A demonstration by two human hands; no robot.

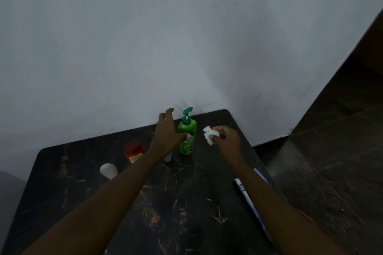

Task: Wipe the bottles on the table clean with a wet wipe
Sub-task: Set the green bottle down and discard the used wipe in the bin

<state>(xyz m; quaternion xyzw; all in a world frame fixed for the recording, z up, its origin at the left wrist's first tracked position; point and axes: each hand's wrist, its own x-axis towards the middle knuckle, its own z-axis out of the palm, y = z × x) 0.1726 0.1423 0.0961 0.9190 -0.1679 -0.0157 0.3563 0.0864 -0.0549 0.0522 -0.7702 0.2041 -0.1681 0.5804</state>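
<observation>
**While the right hand (pixel 226 141) clutches the wet wipe (pixel 209 135), the left hand (pixel 165 130) meets the green bottle (pixel 186 126)**

Fingers spread and straight, the left hand lays its thumb on the upright bottle, which stands between both hands on the dark table (pixel 186 203). The right hand's curled fingers bunch the wipe just right of it, not touching. A red jar (pixel 133 151) and a white bottle (pixel 108 171) stand left of the left wrist.

Counter (pixel 176 203): black, marble-patterned with pale and orange veins, sitting against a white wall (pixel 145 47).
- Green pump bottle (pixel 186 136) standing upright near the far edge.
- Red jar (pixel 134 151) standing to its left.
- Small pale blue item (pixel 168 157), partly hidden, standing between them.
- White bottle (pixel 108 170) standing leftmost.
- Blue and white pack (pixel 246 192) lying along the right edge.
</observation>
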